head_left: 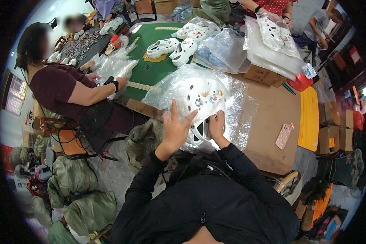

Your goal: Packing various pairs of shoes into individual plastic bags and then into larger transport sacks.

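Observation:
A pair of white clogs [207,94] with colourful charms lies in front of me, partly inside a clear plastic bag [160,91]. At their heel end, my right hand [216,127] is closed on the edge of the right-hand clog, its fingertips partly hidden. My left hand [175,128] is beside the left clog, fingers spread, with the thumb side close to the heel strap. Whether it touches the bag film cannot be made out. More clear plastic sheeting [242,114] spreads under and right of the clogs.
Two more white clogs [183,52] stand on the green table top [150,69]. Bagged clogs [277,34] lie on a stack of clear bags over a carton [264,76]. A phone [284,136] lies on the brown board [268,150]. A co-worker [65,87] handles plastic at left.

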The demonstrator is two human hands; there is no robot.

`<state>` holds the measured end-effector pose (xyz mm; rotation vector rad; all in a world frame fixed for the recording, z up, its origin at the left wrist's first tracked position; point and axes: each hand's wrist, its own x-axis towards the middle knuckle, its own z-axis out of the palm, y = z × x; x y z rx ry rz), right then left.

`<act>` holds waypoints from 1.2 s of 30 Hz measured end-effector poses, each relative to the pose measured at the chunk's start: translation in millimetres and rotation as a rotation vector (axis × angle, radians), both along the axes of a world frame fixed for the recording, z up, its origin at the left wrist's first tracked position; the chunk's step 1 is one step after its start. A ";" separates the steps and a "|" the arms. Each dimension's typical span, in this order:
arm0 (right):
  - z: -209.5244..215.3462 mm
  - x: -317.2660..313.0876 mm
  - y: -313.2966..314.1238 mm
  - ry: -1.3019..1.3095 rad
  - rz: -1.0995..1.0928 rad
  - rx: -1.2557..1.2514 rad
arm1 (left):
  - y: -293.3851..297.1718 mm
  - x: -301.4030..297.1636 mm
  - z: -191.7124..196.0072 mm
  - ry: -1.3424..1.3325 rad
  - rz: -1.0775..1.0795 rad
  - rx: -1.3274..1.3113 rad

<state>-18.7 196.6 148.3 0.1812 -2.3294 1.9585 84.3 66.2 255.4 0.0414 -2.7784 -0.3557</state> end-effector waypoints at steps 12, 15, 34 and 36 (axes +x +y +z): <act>21.4 7.7 13.3 0.016 0.193 -0.215 | 6.8 -26.7 21.0 -0.043 -0.461 -0.194; 21.4 -1.2 11.7 -0.244 0.043 -0.370 | 14.8 -16.4 13.8 0.019 -0.456 -0.086; 17.1 -6.8 9.9 -0.049 -0.137 -0.260 | -13.6 1.8 -54.2 0.104 0.011 0.735; 11.6 -9.8 12.9 -0.058 -0.129 -0.266 | -9.4 -2.2 -58.4 0.112 0.080 0.883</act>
